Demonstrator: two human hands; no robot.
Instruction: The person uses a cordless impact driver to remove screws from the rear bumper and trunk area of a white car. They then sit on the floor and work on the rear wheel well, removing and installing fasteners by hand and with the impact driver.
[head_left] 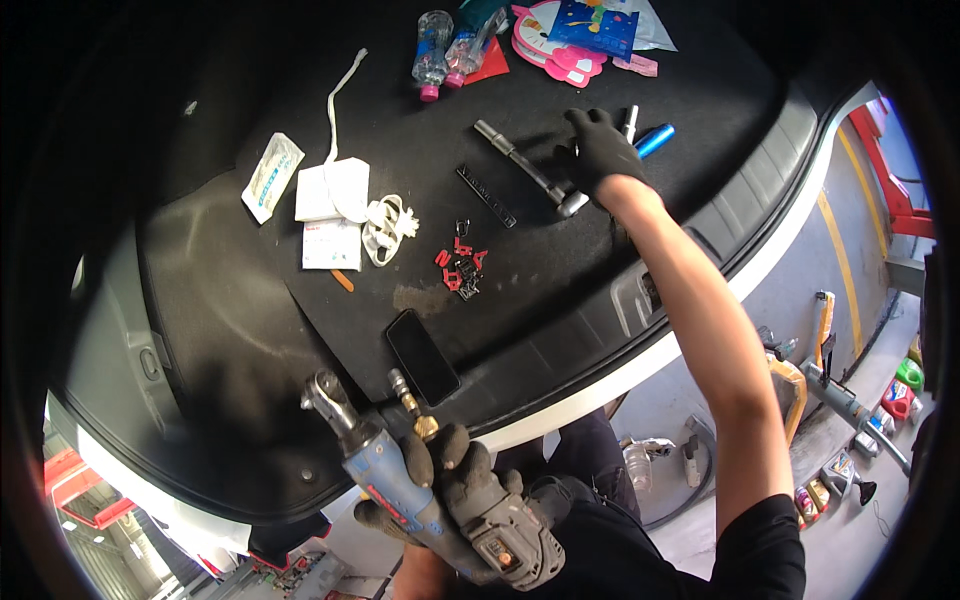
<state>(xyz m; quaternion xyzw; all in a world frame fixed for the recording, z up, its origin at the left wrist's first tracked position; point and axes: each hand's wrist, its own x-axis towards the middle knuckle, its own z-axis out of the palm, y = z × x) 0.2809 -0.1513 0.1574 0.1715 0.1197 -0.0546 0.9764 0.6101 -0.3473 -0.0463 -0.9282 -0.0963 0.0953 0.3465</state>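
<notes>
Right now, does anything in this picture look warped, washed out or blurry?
In the head view, the fisheye lens bows the white bumper edge and leaves black corners; also in the head view, the square white packet looks nearly washed out against the dark trunk mat, while the cordless ratchet in the gloved left hand looks fairly sharp.

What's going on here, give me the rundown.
A person stands at a car's open cargo area, working off its dark mat. The gloved left hand grips a blue-and-grey power ratchet, with a brass-ended metal fitting at its fingers. The gloved right hand is stretched out between a long metal bar and a blue-handled tool; whether it grips anything is hidden. Red and black clips and a phone lie nearer the person.
</notes>
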